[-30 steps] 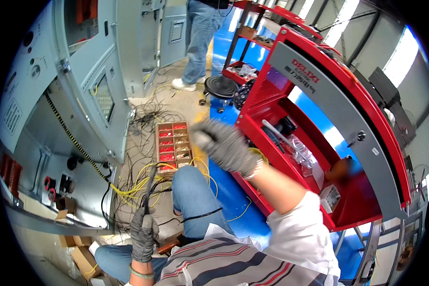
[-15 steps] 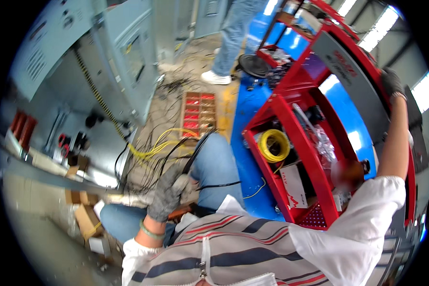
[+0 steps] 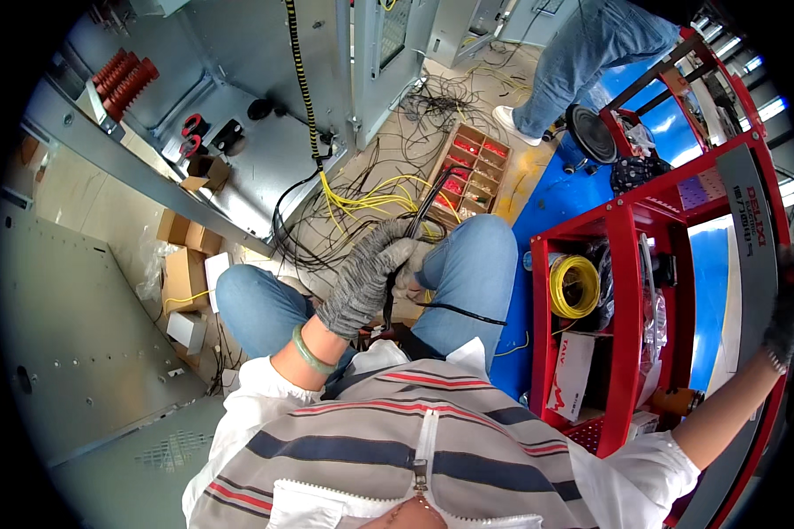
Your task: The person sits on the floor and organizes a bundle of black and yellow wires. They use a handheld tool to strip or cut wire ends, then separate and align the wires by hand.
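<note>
Lighting: bright, even daylight; strongest at upper right, where pale glare washes the red cart (image 3: pixel 670 264). Shadows: soft. Focus: sharp centrally. Distortion: heavy fisheye bending at rim; black circular surround.

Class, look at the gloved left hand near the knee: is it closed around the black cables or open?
Closed: the left hand has its gloved fingers wrapped around the black cables.

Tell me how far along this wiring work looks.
Looks early. Done: nothing finished is visible; loose yellow and black wires lie tangled on the floor. In hand: the gloved left hand grips black cables over the knee, while the right hand reaches to the red cart. Left: sorting that tangle.
</note>
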`<state>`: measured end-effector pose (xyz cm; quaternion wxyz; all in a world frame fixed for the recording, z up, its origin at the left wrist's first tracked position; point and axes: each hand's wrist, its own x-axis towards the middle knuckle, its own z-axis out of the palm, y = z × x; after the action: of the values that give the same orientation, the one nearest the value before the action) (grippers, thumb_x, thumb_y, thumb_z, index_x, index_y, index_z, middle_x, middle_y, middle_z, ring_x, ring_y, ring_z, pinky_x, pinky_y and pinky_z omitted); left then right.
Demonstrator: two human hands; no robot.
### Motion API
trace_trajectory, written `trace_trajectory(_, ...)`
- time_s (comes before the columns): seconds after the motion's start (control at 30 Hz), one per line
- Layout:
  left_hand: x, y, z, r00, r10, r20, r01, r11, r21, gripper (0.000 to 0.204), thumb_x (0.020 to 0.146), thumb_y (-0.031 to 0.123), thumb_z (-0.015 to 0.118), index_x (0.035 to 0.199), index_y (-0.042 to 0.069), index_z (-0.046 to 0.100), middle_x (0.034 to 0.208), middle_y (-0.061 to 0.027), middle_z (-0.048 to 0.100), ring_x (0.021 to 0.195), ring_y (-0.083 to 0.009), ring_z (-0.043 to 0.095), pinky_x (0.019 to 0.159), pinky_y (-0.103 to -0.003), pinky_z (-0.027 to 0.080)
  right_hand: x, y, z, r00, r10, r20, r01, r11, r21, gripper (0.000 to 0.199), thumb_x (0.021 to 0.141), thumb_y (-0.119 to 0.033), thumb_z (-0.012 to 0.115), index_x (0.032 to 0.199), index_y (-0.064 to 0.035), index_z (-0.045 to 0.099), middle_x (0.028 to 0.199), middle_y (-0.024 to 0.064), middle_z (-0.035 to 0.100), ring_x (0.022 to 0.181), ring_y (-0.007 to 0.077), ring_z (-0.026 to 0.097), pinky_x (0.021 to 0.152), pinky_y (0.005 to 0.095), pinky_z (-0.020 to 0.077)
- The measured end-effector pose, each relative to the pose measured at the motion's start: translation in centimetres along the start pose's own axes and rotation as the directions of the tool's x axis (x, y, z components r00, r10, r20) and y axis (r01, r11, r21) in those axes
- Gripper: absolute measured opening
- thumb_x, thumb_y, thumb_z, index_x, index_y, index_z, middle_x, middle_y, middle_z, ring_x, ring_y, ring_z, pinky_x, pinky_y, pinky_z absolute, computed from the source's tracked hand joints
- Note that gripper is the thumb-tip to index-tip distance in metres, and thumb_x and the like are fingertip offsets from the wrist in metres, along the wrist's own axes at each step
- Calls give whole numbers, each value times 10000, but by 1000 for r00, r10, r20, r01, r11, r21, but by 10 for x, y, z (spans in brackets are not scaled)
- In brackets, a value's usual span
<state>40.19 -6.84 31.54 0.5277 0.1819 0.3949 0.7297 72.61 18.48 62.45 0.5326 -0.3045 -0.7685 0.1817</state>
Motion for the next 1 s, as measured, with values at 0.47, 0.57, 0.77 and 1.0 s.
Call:
trace_trajectory(0.47,-13,14,-4,997,-78,-6,74,961,-268,438,835,269,544,1206,74,418,654,-3,509,403,-41,355,347,-162,227,-178,32,201,516,217,829,-703,660,265,606,711,-280,656,1208,-39,406,1058,83,521,990,187,512,843,308,408)
trace_trajectory(0.57,0,7,-12,985,-123,121,162,897,-411,437,839,269,539,1205,67,411,692,-32,535,411,-38,354,362,-156,254,-170,24,183,613,334,716,-631,752,189,555,700,-193,661,1173,-22,427,1044,88,522,971,178,514,839,302,409)
trace_trajectory(0.77,-8,12,-3,991,-132,-32,126,981,-150,470,801,279,582,1172,43,415,699,-41,548,389,-39,344,339,-163,262,-51,29,94,922,-371,113,358,700,-618,630,672,-298,713,1204,-88,446,1017,121,555,957,241,533,793,343,442)
trace_trajectory(1.0,7,-3,16,994,-58,96,52,996,73,405,829,240,549,1170,53,435,650,-24,478,404,-47,351,333,-161,262,93,27,-97,984,-131,-118,-129,-83,-988,743,697,-643,498,1190,-88,470,1070,226,544,1020,352,509,843,425,389)
